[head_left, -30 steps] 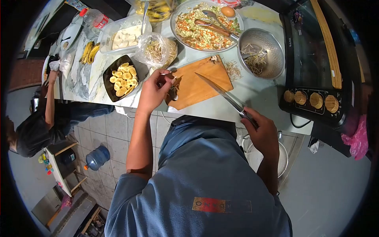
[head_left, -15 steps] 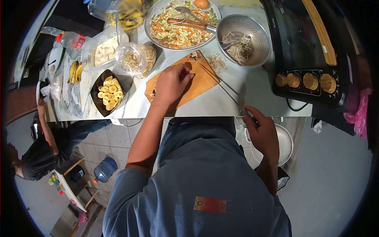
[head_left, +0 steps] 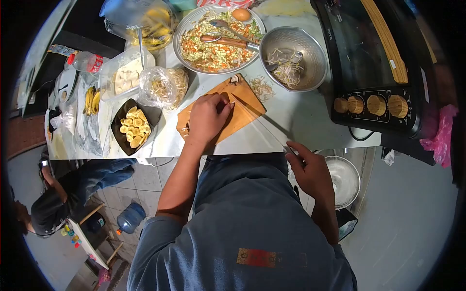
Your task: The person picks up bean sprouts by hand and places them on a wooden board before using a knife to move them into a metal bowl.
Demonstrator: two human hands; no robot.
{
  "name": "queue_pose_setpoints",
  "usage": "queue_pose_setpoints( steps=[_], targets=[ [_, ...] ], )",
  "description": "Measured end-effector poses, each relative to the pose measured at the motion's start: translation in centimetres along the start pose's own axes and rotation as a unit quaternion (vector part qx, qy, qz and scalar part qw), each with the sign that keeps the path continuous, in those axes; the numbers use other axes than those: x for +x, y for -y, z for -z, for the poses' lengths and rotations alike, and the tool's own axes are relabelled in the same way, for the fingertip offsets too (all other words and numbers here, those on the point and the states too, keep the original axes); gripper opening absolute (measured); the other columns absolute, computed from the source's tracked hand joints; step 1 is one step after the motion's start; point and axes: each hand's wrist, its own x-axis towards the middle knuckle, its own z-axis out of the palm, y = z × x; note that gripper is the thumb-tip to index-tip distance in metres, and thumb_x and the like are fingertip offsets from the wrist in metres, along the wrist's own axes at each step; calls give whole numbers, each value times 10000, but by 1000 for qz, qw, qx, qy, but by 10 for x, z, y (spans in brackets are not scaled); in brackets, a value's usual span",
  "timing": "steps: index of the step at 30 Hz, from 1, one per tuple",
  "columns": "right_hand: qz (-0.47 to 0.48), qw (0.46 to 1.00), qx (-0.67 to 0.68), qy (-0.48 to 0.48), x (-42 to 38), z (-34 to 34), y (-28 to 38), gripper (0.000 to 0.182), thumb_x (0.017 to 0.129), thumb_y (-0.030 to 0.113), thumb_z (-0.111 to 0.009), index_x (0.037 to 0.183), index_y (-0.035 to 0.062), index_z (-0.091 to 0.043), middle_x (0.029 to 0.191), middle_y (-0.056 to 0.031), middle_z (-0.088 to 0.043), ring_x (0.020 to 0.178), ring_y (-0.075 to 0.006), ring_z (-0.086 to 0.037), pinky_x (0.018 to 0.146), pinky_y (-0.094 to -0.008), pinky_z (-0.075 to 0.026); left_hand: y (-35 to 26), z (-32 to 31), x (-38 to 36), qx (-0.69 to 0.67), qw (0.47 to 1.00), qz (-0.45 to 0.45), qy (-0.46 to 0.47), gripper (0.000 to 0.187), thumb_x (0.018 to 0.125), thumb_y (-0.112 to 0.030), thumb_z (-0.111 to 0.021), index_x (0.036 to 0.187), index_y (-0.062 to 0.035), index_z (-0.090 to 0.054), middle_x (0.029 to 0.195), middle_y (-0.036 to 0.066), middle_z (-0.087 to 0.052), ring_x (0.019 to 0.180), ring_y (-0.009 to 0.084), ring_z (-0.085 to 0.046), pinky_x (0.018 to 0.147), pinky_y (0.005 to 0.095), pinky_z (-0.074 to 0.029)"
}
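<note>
On the orange cutting board (head_left: 242,123), my left hand (head_left: 208,119) rests with its fingers curled and pressed together; whatever is under them is hidden. My right hand (head_left: 310,172) is closed round the handle of a knife (head_left: 262,127) just past the counter's front edge. The thin blade slants up and left over the board, its tip near my left fingertips. Small pale scraps lie at the board's left edge, and a small brownish piece (head_left: 235,79) at its top corner. Bean sprout bits (head_left: 262,88) are scattered beside the board.
Behind the board stand a tray of chopped vegetables (head_left: 177,41) with an egg (head_left: 241,14) and a metal bowl (head_left: 318,53) of sprouts. Left are a bag of sprouts (head_left: 162,87), a plastic tub (head_left: 109,87) and banana slices (head_left: 134,127). An oven (head_left: 378,116) stands right; another person (head_left: 53,203) is far left.
My right hand and the knife have shifted left, closer to the board. My left hand stays curled on the board. The other person's arm has moved down from the counter's edge.
</note>
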Motion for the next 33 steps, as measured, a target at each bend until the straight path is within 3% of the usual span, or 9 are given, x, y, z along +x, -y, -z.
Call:
queue_pose_setpoints(
  steps=[13,24,30,33],
  targets=[
    [-10,1000,25,6,-3,-1,5,353,991,295,-643,1280,91,-660,786,-163,-714,722,-286,-708,712,-368,-516,1,-5,-3,5,1000,22,-11,200,880,-230,-753,898,-33,-722,830,172,-706,818,365,-656,773,441,-519],
    [-13,1000,4,5,-2,-4,6,337,985,288,-646,1263,97,-651,783,-183,-711,734,-344,-707,711,-398,-517,0,-4,-3,9,999,33,-9,205,881,-244,-746,906,-41,-736,859,186,-716,848,367,-672,786,430,-528],
    [10,1000,-7,-10,-2,-6,3,332,989,288,-641,1260,96,-653,777,-177,-710,741,-334,-712,712,-396,-518,2,-6,-2,3,1000,24,-15,207,882,-244,-748,897,-38,-736,851,184,-715,834,361,-674,776,427,-528],
    [-23,1000,1,13,-2,-3,9,329,990,293,-642,1250,92,-658,795,-173,-717,765,-332,-721,723,-399,-522,-1,-3,-3,-2,999,41,-3,217,890,-249,-746,896,-33,-735,841,183,-711,830,361,-670,772,429,-524]
  ],
)
